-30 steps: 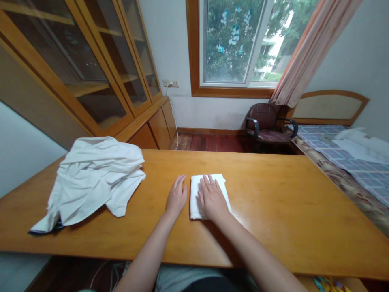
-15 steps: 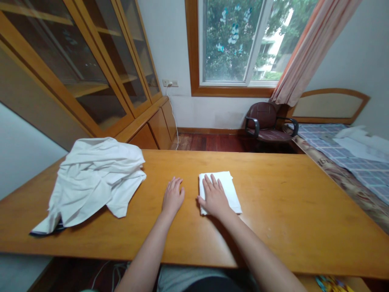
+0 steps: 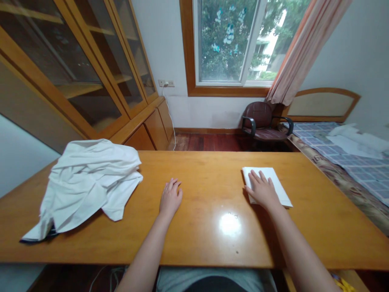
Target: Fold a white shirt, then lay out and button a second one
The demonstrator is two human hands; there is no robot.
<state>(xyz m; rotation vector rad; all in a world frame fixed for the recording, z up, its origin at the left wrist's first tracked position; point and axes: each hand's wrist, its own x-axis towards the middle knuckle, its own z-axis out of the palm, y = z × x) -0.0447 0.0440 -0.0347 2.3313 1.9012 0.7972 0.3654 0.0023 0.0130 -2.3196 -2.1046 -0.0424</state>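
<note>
My right hand (image 3: 263,190) lies flat with its fingers spread on a folded white cloth (image 3: 281,190), a neat rectangle on the right half of the wooden table (image 3: 200,174). The palm covers part of the cloth's near left side. Left of the middle, my left hand (image 3: 170,196) rests on the bare tabletop with fingers stretched out and nothing in it. Farther left, apart from that hand, a crumpled white garment (image 3: 91,182) with a dark edge at its lower left corner lies in a loose heap.
Beyond the table's far edge are a glass-doored wooden cabinet (image 3: 100,81) at left and a brown armchair (image 3: 263,121) under the window. A bed (image 3: 340,138) stands at right. Below the near edge, a partly open drawer (image 3: 360,280) shows something yellow.
My right hand has slid the folded white cloth to the right across the table. My left hand has stayed nearly in place. The view has shifted slightly.
</note>
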